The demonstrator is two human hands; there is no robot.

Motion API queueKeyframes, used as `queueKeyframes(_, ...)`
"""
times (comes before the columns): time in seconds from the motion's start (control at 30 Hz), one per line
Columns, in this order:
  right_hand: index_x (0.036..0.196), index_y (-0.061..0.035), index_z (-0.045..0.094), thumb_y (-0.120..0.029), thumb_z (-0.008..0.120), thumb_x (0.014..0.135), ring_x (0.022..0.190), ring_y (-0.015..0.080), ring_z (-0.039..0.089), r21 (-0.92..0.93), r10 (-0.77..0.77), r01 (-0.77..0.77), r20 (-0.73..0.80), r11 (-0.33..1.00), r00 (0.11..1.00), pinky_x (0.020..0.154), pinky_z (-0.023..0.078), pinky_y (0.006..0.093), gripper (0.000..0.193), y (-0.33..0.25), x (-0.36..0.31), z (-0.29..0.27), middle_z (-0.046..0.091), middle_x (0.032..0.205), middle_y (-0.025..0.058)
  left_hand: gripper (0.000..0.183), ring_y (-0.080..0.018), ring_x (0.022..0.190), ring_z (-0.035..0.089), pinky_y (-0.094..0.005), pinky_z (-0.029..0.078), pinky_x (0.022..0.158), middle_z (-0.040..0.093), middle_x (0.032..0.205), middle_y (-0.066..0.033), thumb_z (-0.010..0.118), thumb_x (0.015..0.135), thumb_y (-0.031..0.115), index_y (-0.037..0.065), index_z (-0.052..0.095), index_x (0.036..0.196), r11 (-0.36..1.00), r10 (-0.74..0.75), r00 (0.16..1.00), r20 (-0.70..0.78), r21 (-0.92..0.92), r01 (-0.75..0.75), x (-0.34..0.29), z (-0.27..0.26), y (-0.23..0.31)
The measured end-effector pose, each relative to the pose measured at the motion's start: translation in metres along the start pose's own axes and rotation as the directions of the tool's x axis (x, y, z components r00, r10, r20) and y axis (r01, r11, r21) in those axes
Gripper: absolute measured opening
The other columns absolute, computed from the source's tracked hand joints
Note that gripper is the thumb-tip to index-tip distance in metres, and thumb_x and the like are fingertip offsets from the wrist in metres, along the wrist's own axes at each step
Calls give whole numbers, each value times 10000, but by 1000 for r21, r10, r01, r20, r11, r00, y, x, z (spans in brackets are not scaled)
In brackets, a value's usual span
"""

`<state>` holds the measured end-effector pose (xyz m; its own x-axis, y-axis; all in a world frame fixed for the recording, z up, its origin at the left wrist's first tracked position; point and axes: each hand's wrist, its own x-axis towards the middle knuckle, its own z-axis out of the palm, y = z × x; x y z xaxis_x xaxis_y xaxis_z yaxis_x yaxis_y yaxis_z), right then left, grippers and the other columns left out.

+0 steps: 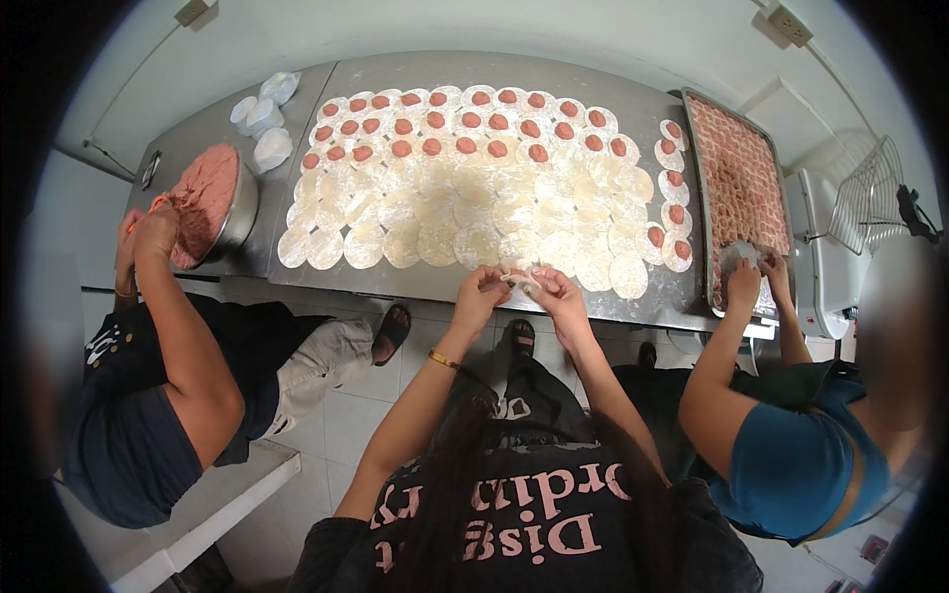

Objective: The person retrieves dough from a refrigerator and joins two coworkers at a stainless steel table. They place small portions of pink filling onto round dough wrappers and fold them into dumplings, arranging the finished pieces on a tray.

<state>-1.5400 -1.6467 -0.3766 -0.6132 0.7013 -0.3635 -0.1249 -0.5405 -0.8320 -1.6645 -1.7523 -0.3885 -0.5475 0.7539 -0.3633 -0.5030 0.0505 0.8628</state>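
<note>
My left hand point(479, 296) and my right hand point(560, 296) meet at the table's front edge, fingers pinched on a dumpling point(518, 277). Its pale wrapper is partly folded, with a little pink filling showing; my fingers cover the rest. Just beyond, overlapping rows of round floured dumpling wrappers point(476, 244) spread over the metal table point(647, 87). Pink mounds of meat filling point(466, 145) sit on the wrappers in the far rows, while the nearer rows are bare. To the right, a short column of wrappers point(675, 186) also carries filling.
At left, a co-worker's hands point(153, 232) are at a metal bowl point(242, 212) heaped with pink meat. Another co-worker's hands point(746, 282) work over the near end of a large tray point(701, 188) full of dumplings at right. White packages point(265, 119) stand at the back left.
</note>
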Motion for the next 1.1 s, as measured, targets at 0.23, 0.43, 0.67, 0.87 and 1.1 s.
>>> queueKeyframes(0.23, 982, 3, 644, 37, 673, 750, 741, 90, 601, -594, -181, 158, 22, 789, 983, 683, 494, 244, 236, -2, 6, -15, 652, 825, 44, 241, -132, 899, 595, -260, 514, 755, 568, 957, -47, 647, 774, -23, 13, 557, 995, 995, 96, 995, 21, 14, -97, -14, 11, 16)
queueKeyframes(0.43, 975, 9, 643, 110, 627, 746, 790, 86, 605, -590, -107, 157, 118, 792, 987, 731, 508, 233, 250, -11, 0, -17, 632, 844, 23, 247, -135, 821, 621, -250, 509, 717, 623, 954, -88, 682, 729, -25, -1, 584, 954, 798, 268, 951, 156, 517, -310, -5, 9, 9)
queueKeyframes(0.67, 978, -1, 619, 100, 647, 644, 687, 233, 616, -869, -305, 421, 339, 260, 890, 655, 503, 299, 351, -20, 2, -15, 604, 817, 126, 321, -292, 769, 651, -359, 516, 655, 625, 926, -140, 717, 715, 46, 39, 558, 994, 664, 274, 915, 297, 629, -404, 3, 14, -8)
queueKeyframes(0.87, 936, -10, 608, 84, 566, 646, 796, 391, 574, -872, -366, 463, 383, 160, 848, 690, 475, 456, 307, -25, -12, -17, 568, 839, 175, 319, -301, 762, 641, -384, 496, 651, 642, 831, -139, 722, 724, 105, 73, 561, 998, 582, 253, 933, 257, 730, -359, -2, 29, 1)
queueKeyframes(1.1, 938, 2, 600, 84, 553, 662, 814, 382, 578, -861, -361, 477, 395, 176, 845, 690, 479, 441, 291, -23, -5, -17, 569, 871, 170, 270, -303, 744, 634, -366, 482, 630, 632, 769, -146, 738, 698, 115, 36, 575, 898, 615, 213, 900, 380, 664, -426, 3, 28, 3)
